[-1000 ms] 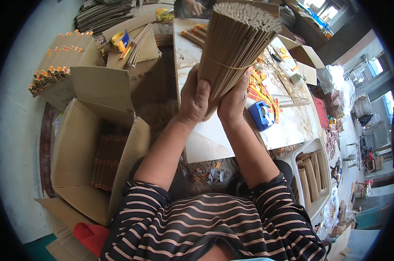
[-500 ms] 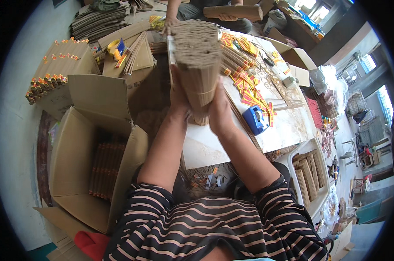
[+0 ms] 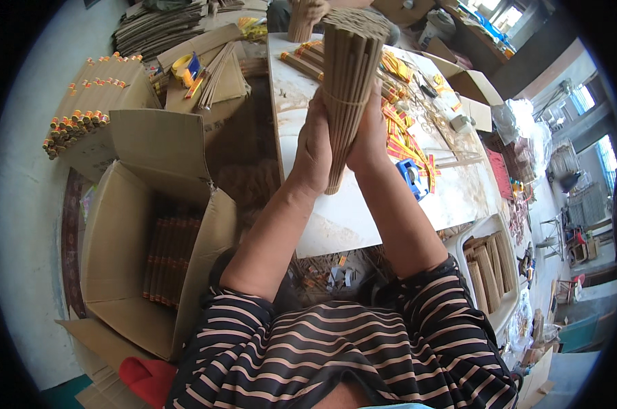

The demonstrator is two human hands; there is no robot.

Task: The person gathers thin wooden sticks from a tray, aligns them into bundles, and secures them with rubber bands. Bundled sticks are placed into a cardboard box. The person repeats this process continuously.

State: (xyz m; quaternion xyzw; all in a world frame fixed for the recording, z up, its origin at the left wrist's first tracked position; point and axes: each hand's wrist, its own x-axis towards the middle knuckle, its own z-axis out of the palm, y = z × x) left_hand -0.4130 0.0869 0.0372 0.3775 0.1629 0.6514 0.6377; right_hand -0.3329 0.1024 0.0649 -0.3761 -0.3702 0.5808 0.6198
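Observation:
A thick bundle of thin brown incense sticks, tied round with a band, stands nearly upright above the white table. Its upper end spreads wider than its lower end. My left hand presses against the left side of it. From the right, my right hand clasps it too, with the fingers partly hidden behind the sticks. To the right of my hands lie red and yellow paper strips and a blue tape dispenser. Behind the bundle, banded stick bundles lie on the table.
On the left, an open cardboard box holds rows of wrapped bundles. Beyond it, a stack of labelled bundles rises by the wall. A white tub of sticks is at the right. Across the table, a person's hand grips another bundle.
My hands and the bundle have shifted right, and the bundle leans so its side shows more than its top. The other person's bundle has gone from lying sideways to upright at the table's far edge.

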